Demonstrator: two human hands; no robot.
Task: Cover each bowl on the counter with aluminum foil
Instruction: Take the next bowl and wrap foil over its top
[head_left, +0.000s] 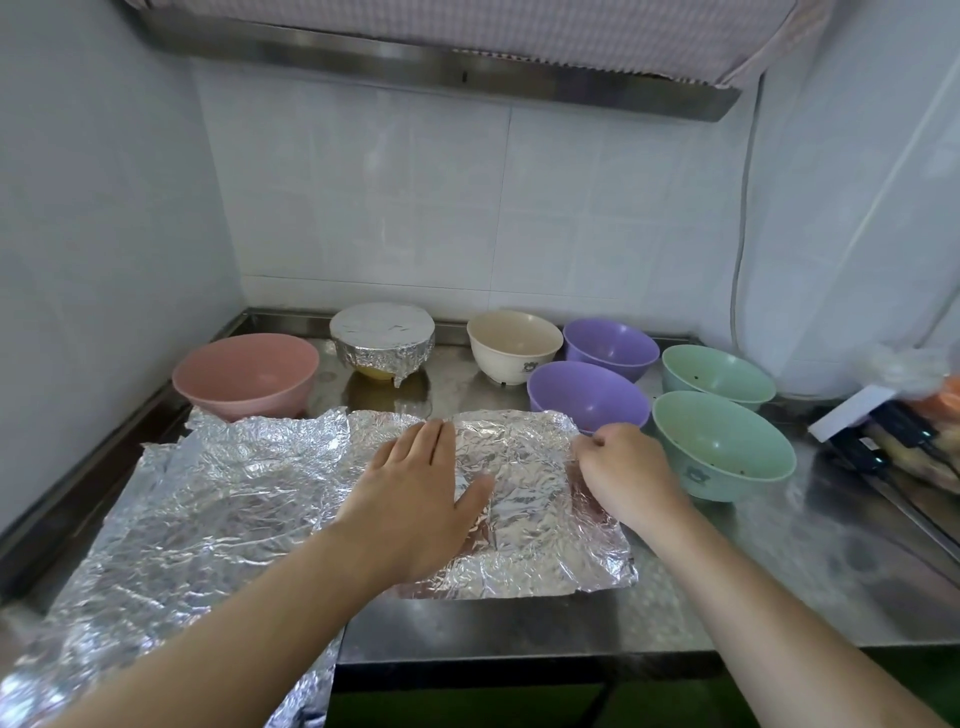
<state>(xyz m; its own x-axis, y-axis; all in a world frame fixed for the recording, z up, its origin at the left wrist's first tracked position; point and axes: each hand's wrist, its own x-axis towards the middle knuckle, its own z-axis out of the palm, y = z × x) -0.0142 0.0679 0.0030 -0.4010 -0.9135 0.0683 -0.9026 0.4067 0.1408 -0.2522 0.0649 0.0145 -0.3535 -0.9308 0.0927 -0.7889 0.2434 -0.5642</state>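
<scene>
You have one bowl done. The covered bowl (382, 340) sits at the back of the desk (753, 561), with foil wrapped tight over its top and down its sides.

Six bowls are open and need foil: the pink bowl (245, 375) on the left, the cream bowl (514, 347) in the middle, two purple bowls (610, 349) (588, 395) next to it, and two green bowls (718, 375) (723, 445) on the right. So you are only near the start.

A big crinkly foil sheet (218, 499) lies flat on the desk in front of you, and its left end hangs over the front edge. Your left hand (415, 499) rests flat on the foil, its fingers straight and close together, pressing it down. Your right hand (623, 473) is at the right edge of the foil, and its fingers are curled and pinch that edge.

It looks like you are getting ready to tear off a piece for the next bowl.
</scene>
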